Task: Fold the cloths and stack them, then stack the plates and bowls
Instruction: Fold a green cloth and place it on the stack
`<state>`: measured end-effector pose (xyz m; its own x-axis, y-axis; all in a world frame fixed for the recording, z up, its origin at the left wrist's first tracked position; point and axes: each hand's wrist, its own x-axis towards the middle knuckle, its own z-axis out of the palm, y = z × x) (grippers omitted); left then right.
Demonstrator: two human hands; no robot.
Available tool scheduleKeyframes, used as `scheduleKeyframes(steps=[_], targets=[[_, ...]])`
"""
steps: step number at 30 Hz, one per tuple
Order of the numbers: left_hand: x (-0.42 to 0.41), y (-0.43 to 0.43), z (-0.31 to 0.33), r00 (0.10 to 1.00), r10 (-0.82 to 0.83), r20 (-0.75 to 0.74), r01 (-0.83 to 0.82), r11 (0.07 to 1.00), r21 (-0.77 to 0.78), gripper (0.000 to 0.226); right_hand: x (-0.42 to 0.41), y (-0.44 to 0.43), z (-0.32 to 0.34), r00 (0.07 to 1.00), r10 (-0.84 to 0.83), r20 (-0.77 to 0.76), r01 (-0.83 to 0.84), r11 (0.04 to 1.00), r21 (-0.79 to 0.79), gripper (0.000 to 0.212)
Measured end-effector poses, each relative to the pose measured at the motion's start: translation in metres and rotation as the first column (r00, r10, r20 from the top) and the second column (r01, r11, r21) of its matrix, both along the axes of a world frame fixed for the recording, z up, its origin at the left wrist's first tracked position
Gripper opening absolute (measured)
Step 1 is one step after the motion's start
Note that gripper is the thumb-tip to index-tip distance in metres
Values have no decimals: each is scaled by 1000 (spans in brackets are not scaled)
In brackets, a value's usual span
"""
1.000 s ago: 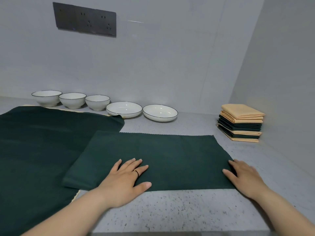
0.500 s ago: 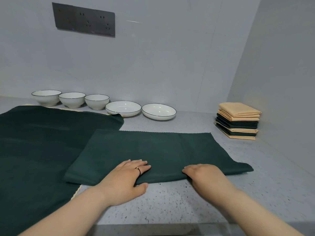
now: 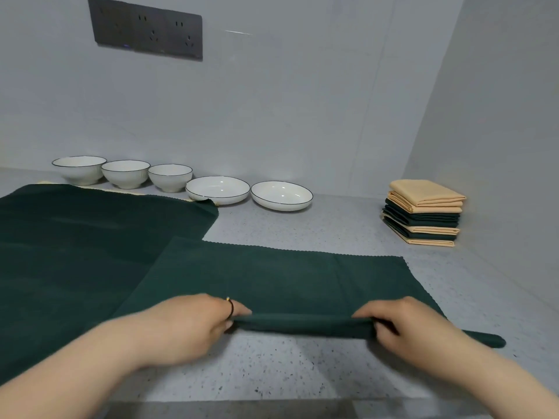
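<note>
Your left hand [image 3: 193, 325] and your right hand [image 3: 414, 328] both grip the near edge of the half-folded dark green cloth [image 3: 272, 279]. The fingers of each hand curl round that edge and bunch it into a raised ridge between them. A ring [image 3: 231, 308] shows on your left hand. The rest of this cloth lies flat on the speckled grey tabletop [image 3: 302, 367], right in front of you, and its near right corner sticks out past your right hand.

To your left a larger dark green cloth [image 3: 75, 252] lies spread open, and the half-folded cloth overlaps its right side. A strip of pale yellow cloth [image 3: 121, 192] shows along its far edge.

Along the back wall stand three white bowls [image 3: 125, 173] in a row, close together. Two white shallow plates [image 3: 281, 195] sit just to their right, side by side. None of them is stacked.

In the far right corner sits a stack of folded cloths [image 3: 423, 213], yellow and dark green layers mixed, with a yellow one on top. A dark socket panel [image 3: 145, 28] is mounted on the wall above the bowls.
</note>
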<state>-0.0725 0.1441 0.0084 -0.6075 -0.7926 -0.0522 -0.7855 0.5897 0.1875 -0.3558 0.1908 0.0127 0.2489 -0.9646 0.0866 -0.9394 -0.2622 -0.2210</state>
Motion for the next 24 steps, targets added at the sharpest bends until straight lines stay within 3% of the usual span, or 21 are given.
scheduleKeyframes(steps=[2,4,9,16,24], targets=[[4,-13,13,998,60,-30,-58,997,51,27,-6,-9,12,998,-31,52,29,999,39,31],[5,-34,20,991,131,-31,-131,991,-2,20,-11,-24,20,995,-79,63,75,995,65,33],[-6,-77,22,953,299,-44,-302,945,-126,30,-13,-70,19,979,-189,75,184,980,72,11],[-20,-118,-7,914,403,-42,-405,911,-74,28,-4,-119,6,958,-281,-61,284,958,39,25],[-19,-137,-20,902,419,-106,-426,902,-61,28,-4,-148,-16,941,-327,-88,331,943,32,29]])
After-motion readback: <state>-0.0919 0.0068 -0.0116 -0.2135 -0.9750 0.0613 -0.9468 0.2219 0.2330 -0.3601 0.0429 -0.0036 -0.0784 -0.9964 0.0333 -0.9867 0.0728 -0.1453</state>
